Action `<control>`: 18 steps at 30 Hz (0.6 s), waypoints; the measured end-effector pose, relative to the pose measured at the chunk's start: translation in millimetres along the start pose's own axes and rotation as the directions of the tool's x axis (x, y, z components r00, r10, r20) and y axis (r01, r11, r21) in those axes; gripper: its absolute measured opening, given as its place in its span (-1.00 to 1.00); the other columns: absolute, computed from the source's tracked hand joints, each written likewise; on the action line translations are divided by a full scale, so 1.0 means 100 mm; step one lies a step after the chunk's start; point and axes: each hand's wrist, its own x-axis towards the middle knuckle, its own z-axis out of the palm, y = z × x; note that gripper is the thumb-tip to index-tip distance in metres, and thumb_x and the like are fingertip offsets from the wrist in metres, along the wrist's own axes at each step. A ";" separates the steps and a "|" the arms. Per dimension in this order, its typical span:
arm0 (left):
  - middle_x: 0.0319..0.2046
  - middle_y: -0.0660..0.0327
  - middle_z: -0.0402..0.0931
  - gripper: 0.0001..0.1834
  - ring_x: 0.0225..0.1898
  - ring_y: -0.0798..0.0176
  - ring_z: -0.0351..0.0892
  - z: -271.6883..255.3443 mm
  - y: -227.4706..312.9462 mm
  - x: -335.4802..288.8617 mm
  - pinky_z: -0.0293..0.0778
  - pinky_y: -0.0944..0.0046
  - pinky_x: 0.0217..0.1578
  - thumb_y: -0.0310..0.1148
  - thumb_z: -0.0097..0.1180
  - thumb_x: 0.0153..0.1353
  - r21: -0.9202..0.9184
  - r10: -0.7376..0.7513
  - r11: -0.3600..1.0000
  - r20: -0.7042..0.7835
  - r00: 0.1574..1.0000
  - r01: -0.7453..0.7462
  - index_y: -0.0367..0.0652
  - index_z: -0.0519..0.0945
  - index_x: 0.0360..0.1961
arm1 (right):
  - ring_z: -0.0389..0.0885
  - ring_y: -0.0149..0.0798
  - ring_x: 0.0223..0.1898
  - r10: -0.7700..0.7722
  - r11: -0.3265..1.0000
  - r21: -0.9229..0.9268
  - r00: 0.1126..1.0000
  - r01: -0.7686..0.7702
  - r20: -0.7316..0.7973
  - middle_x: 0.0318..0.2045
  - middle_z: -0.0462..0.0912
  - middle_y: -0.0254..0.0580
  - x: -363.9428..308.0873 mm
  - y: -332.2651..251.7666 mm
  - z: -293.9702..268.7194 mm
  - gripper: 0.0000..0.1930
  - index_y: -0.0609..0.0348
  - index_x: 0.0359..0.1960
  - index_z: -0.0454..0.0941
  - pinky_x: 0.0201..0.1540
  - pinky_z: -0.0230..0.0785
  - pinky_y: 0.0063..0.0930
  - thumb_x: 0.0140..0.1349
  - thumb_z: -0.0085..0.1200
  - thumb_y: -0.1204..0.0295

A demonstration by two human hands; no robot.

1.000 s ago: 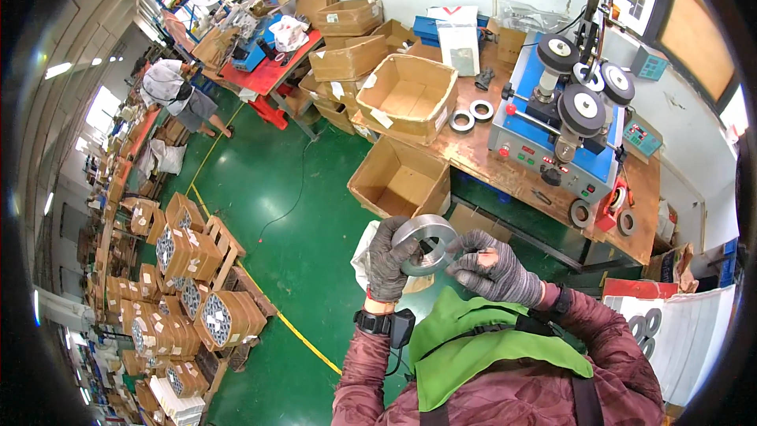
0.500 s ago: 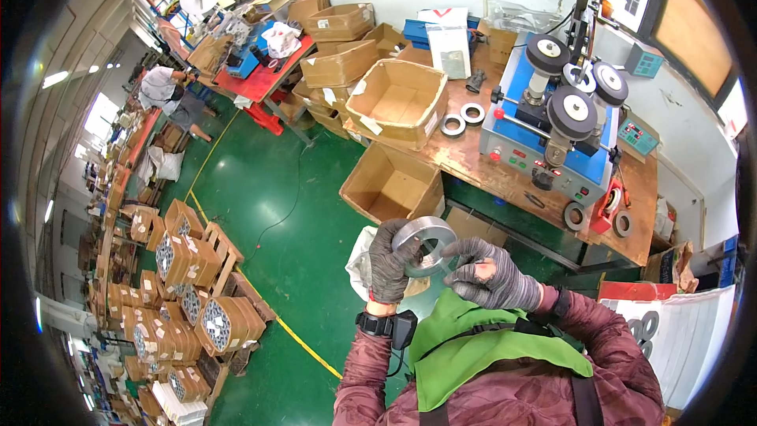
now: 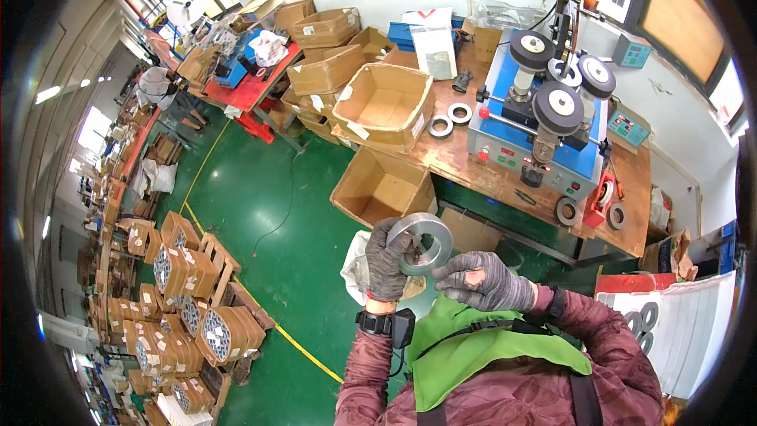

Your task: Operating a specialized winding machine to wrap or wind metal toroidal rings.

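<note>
Okay, brown workbench (image 3: 453, 151) ahead right; blue machine (image 3: 557, 106) on it; cardboard box (image 3: 396, 167) by its front edge. My gloved right hand (image 3: 485, 282) has bent fingers, can't tell if pinching anything; my gloved left hand (image 3: 385, 264) grips the shiny grey ring (image 3: 426, 223) before me.

The gloved left hand (image 3: 385, 267) is raised upright, curled in a grip, with the left wrist (image 3: 380, 308) directly beneath it and the left forearm (image 3: 367, 371) running down from there. Just right of that hand and slightly lower, the gloved right hand (image 3: 490, 284) hovers apart from it, its fingers (image 3: 457, 284) bent and pointing leftward; the right forearm (image 3: 595, 325) slants away to its lower right.
</note>
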 end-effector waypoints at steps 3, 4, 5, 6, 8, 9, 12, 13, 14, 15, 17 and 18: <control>-0.49 0.31 0.46 -0.68 -0.52 0.49 0.39 0.03 -0.02 0.01 0.38 0.48 -0.48 -0.30 0.19 0.07 -0.020 -0.007 1.000 0.028 1.000 0.007 -0.23 0.45 -0.19 | 0.61 -0.25 -0.31 0.076 0.995 0.070 0.997 -0.076 -0.007 -0.27 0.58 -0.14 -0.02 -0.02 0.02 -0.85 0.23 -0.30 0.57 -0.25 0.46 -0.48 0.06 0.14 0.54; -0.50 0.32 0.45 -0.67 -0.53 0.50 0.38 0.04 -0.03 0.01 0.36 0.49 -0.49 -0.27 0.18 0.09 -0.027 -0.005 1.000 0.034 0.999 0.006 -0.23 0.45 -0.20 | 0.60 -0.26 -0.29 0.095 0.992 0.085 0.995 -0.096 0.014 -0.27 0.57 -0.14 -0.02 -0.03 0.02 -0.85 0.24 -0.28 0.56 -0.23 0.45 -0.48 0.09 0.11 0.53; -0.50 0.32 0.45 -0.67 -0.53 0.50 0.38 0.06 -0.05 0.01 0.36 0.49 -0.49 -0.27 0.18 0.09 -0.028 -0.006 1.000 0.038 0.999 0.007 -0.23 0.45 -0.20 | 0.60 -0.28 -0.28 0.114 0.988 0.099 0.993 -0.117 0.035 -0.26 0.57 -0.15 -0.02 -0.03 0.02 -0.85 0.25 -0.27 0.55 -0.22 0.45 -0.47 0.12 0.08 0.51; -0.53 0.32 0.44 -0.64 -0.56 0.50 0.37 0.08 -0.08 0.01 0.34 0.49 -0.53 -0.19 0.17 0.09 0.019 0.020 1.000 0.014 1.000 -0.020 -0.21 0.44 -0.21 | 0.60 -0.28 -0.28 0.116 0.988 0.095 0.993 -0.119 0.031 -0.26 0.57 -0.15 -0.01 -0.05 0.00 -0.85 0.25 -0.27 0.55 -0.22 0.45 -0.47 0.12 0.08 0.51; -0.55 0.32 0.42 -0.61 -0.59 0.49 0.36 0.10 -0.11 -0.02 0.32 0.49 -0.57 -0.11 0.16 0.09 0.065 0.040 0.997 -0.006 0.999 -0.040 -0.20 0.44 -0.23 | 0.56 -0.16 -0.25 0.149 0.982 0.118 0.989 -0.150 0.019 -0.19 0.54 -0.15 0.04 -0.12 -0.06 -0.86 0.18 -0.27 0.57 -0.18 0.42 -0.44 0.12 0.07 0.49; -0.52 0.33 0.42 -0.59 -0.56 0.50 0.36 0.10 -0.13 -0.03 0.32 0.49 -0.54 -0.06 0.14 0.10 0.136 0.064 0.989 -0.004 0.998 -0.063 -0.19 0.43 -0.24 | 0.56 -0.16 -0.25 0.154 0.981 0.116 0.988 -0.155 0.014 -0.19 0.54 -0.15 0.09 -0.12 -0.10 -0.86 0.18 -0.27 0.57 -0.18 0.42 -0.44 0.12 0.07 0.49; -0.49 0.34 0.42 -0.55 -0.51 0.52 0.36 0.15 -0.13 -0.08 0.32 0.50 -0.50 0.01 0.09 0.12 0.327 0.148 0.934 0.018 0.989 -0.146 -0.19 0.42 -0.26 | 0.56 -0.16 -0.24 0.065 0.993 0.096 0.997 -0.062 -0.029 -0.16 0.53 -0.13 0.31 -0.20 -0.35 -0.82 0.18 -0.20 0.54 -0.16 0.40 -0.44 0.16 0.04 0.48; -0.47 0.34 0.41 -0.53 -0.49 0.52 0.35 0.17 -0.14 -0.07 0.32 0.50 -0.48 0.04 0.07 0.12 0.444 0.209 0.872 0.040 0.977 -0.205 -0.19 0.42 -0.27 | 0.55 -0.18 -0.25 0.003 1.000 -0.004 0.999 -0.003 -0.036 -0.20 0.54 -0.15 0.36 -0.15 -0.40 -0.82 0.18 -0.19 0.54 -0.17 0.39 -0.43 0.17 0.02 0.47; -0.48 0.33 0.41 -0.49 -0.49 0.50 0.36 0.21 -0.07 -0.12 0.32 0.49 -0.51 0.10 0.04 0.12 0.414 0.105 0.904 0.036 0.994 -0.110 -0.21 0.41 -0.27 | 0.55 -0.19 -0.27 0.023 0.999 -0.041 1.000 -0.023 -0.004 -0.24 0.55 -0.16 0.40 -0.12 -0.45 -0.83 0.19 -0.21 0.55 -0.19 0.40 -0.43 0.17 0.02 0.47; -0.48 0.33 0.41 -0.49 -0.49 0.50 0.36 0.20 -0.07 -0.14 0.32 0.49 -0.51 0.10 0.04 0.12 0.416 0.097 0.903 0.040 0.994 -0.105 -0.21 0.41 -0.27 | 0.55 -0.20 -0.28 0.044 0.996 -0.076 0.999 -0.042 0.029 -0.27 0.55 -0.16 0.43 -0.09 -0.48 -0.84 0.19 -0.23 0.55 -0.20 0.40 -0.43 0.17 0.01 0.46; -0.48 0.31 0.40 -0.44 -0.49 0.48 0.36 0.19 -0.08 -0.17 0.32 0.47 -0.54 0.16 0.02 0.10 0.410 0.029 0.911 0.060 0.998 -0.052 -0.21 0.41 -0.28 | 0.55 -0.20 -0.30 0.026 0.999 -0.046 1.000 -0.025 0.016 -0.31 0.55 -0.16 0.50 -0.04 -0.56 -0.85 0.19 -0.25 0.56 -0.21 0.40 -0.43 0.17 0.02 0.45; -0.48 0.31 0.40 -0.44 -0.49 0.48 0.36 0.17 -0.08 -0.18 0.32 0.47 -0.54 0.16 0.02 0.10 0.413 0.022 0.910 0.066 0.998 -0.048 -0.21 0.41 -0.28 | 0.55 -0.21 -0.31 0.000 1.000 -0.014 1.000 0.000 0.012 -0.35 0.55 -0.16 0.52 -0.01 -0.58 -0.85 0.20 -0.27 0.56 -0.22 0.40 -0.43 0.16 0.03 0.44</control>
